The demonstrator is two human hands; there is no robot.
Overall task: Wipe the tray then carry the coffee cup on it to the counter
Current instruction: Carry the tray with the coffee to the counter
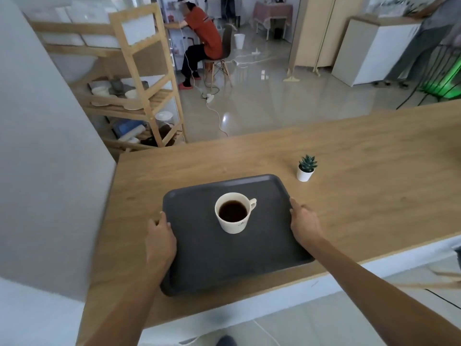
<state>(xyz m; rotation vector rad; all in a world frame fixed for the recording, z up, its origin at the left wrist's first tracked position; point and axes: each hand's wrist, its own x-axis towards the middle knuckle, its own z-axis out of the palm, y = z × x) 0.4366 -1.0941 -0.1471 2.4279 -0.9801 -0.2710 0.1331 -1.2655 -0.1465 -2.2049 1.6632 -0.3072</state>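
A dark grey tray (204,258) lies on the wooden counter (374,176), its near edge reaching the counter's front edge. A white coffee cup (234,213) full of dark coffee stands upright near the tray's middle, handle pointing right. My left hand (159,236) grips the tray's left rim, thumb on top. On the right rim sits my right hand (305,224), fingers wrapped around the edge. No cloth is in view.
A small succulent in a white pot (306,169) stands on the counter right of the tray. A grey wall (45,158) rises at the left. Beyond the counter are a wooden shelf (139,78) with dishes, and a seated person (202,41).
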